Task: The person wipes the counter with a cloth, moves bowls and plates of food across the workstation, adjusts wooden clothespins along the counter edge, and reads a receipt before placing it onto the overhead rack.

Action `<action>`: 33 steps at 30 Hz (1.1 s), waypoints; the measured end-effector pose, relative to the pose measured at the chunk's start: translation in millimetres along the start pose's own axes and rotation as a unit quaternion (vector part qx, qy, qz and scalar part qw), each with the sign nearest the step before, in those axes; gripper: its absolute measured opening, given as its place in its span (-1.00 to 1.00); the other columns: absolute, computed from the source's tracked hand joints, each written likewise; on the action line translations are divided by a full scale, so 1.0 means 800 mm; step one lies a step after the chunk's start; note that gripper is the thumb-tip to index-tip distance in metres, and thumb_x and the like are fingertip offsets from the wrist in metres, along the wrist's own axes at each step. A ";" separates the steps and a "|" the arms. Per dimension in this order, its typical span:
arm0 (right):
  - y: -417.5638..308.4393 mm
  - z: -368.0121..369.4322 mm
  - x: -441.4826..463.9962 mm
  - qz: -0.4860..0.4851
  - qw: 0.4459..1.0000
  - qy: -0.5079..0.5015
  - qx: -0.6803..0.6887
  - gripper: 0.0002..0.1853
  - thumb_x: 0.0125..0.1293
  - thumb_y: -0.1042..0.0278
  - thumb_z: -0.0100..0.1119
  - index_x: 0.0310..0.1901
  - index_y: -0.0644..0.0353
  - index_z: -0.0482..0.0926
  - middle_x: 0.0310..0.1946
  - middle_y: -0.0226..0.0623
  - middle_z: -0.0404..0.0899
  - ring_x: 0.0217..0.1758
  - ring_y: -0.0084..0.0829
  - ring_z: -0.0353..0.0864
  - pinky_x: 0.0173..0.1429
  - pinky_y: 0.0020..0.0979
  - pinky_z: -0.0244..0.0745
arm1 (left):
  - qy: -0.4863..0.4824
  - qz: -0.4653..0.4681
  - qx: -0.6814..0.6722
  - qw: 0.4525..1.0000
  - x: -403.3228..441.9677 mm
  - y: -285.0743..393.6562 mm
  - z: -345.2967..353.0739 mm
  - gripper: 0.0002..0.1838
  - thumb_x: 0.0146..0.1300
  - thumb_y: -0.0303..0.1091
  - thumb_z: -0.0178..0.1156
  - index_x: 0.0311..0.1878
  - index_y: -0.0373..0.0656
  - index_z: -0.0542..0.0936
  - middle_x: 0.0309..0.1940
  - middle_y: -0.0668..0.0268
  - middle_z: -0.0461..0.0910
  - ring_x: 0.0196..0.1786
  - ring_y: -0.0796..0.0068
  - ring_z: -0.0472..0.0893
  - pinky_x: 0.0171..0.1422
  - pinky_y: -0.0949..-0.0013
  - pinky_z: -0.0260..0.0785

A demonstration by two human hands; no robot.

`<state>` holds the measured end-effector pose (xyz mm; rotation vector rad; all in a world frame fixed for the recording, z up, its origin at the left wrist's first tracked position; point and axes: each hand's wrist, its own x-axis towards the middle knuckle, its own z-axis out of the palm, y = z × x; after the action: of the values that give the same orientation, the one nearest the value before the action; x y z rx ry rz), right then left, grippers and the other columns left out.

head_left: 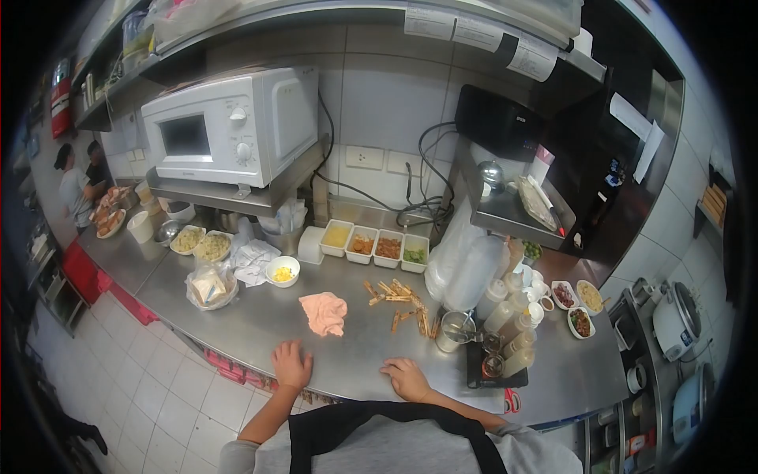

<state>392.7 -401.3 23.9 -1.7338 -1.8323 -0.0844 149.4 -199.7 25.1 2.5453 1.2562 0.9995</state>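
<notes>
My left hand [292, 365] rests on the front edge of the steel counter [355, 347], fingers stretched out and holding nothing. To its right, my right hand [407, 379] lies on the counter with its fingers loosely apart, also without anything in it. A crumpled pink cloth [324, 314] lies just beyond my left hand. Wooden clothespins [396, 293] are scattered in a loose pile beyond my right hand. Nearest on the right side stand a clear container with utensils in it [456, 332] and a black tray [479, 370] of bottles.
A small bowl of yellow cubes [283, 272], a bagged white block [211, 287] and white tubs of ingredients [388, 248] stand farther back. A microwave [237, 126] sits on a raised shelf. Red-handled scissors [513, 401] lie at the front edge. Two people [75, 193] stand far left.
</notes>
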 end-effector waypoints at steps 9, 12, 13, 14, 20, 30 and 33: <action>-0.002 -0.002 -0.003 0.040 0.998 0.038 0.006 -0.70 0.00 0.59 0.08 -0.21 0.06 0.60 -0.14 -0.31 0.53 0.02 -0.18 0.44 0.11 -0.22 0.32 | -0.003 0.006 -0.045 0.999 -0.005 -0.013 0.010 -0.65 0.03 -0.35 0.23 -0.06 -0.12 0.48 -0.18 0.16 0.47 -0.05 0.12 0.41 0.04 0.09 0.20; 0.000 0.000 -0.006 0.057 0.995 0.084 0.004 -0.76 0.03 0.56 0.11 -0.25 0.08 0.62 -0.22 -0.28 0.53 -0.08 -0.17 0.48 0.01 -0.23 0.38 | 0.001 0.029 -0.078 0.997 -0.009 -0.026 0.019 -0.69 0.00 -0.41 0.24 -0.13 -0.10 0.50 -0.31 0.22 0.50 -0.18 0.16 0.44 -0.04 0.11 0.20; 0.000 0.001 -0.005 0.059 0.993 0.101 0.008 -0.79 0.05 0.55 0.12 -0.26 0.08 0.62 -0.25 -0.27 0.53 -0.12 -0.17 0.50 -0.04 -0.23 0.40 | 0.010 0.039 -0.090 0.995 -0.008 -0.025 0.017 -0.71 -0.02 -0.42 0.25 -0.16 -0.10 0.51 -0.36 0.24 0.51 -0.23 0.17 0.45 -0.07 0.11 0.20; -0.003 0.002 -0.006 0.083 0.989 0.118 0.022 -0.82 0.07 0.52 0.15 -0.26 0.09 0.63 -0.27 -0.25 0.54 -0.16 -0.17 0.51 -0.09 -0.25 0.42 | 0.014 0.038 -0.099 0.994 -0.009 -0.027 0.018 -0.73 -0.02 -0.42 0.26 -0.19 -0.09 0.52 -0.38 0.26 0.51 -0.23 0.18 0.45 -0.06 0.12 0.20; -0.052 -0.040 -0.010 0.121 0.982 0.138 0.037 -0.90 0.15 0.38 0.23 -0.30 0.14 0.64 -0.44 -0.22 0.55 -0.38 -0.18 0.56 -0.31 -0.29 0.45 | 0.026 0.022 -0.147 0.989 -0.009 -0.026 0.012 -0.86 -0.04 -0.38 0.30 -0.36 -0.06 0.58 -0.46 0.29 0.53 -0.25 0.19 0.49 -0.08 0.16 0.23; -0.060 -0.203 -0.047 -0.025 0.972 0.228 0.050 -0.84 0.24 0.30 0.11 -0.29 0.13 0.67 -0.61 -0.24 0.48 -0.57 -0.25 0.48 -0.46 -0.30 0.37 | -0.012 -0.047 -0.110 0.993 -0.029 0.070 0.048 -0.84 0.14 -0.22 0.21 -0.32 -0.10 0.60 -0.32 0.18 0.55 -0.15 0.10 0.48 0.00 0.10 0.24; -0.013 -0.282 -0.084 0.008 0.966 0.258 0.011 -0.71 0.36 0.18 0.00 -0.25 0.17 0.66 -0.57 -0.24 0.55 -0.60 -0.34 0.48 -0.48 -0.34 0.37 | -0.029 -0.021 -0.091 0.995 -0.041 0.156 0.070 -0.71 0.15 -0.16 0.21 -0.12 -0.08 0.56 -0.06 0.14 0.46 0.04 0.06 0.40 0.13 0.08 0.19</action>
<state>465.6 -561.8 180.4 -1.5279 -1.4258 -0.4629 252.0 -294.8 13.5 2.3832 1.1422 0.9752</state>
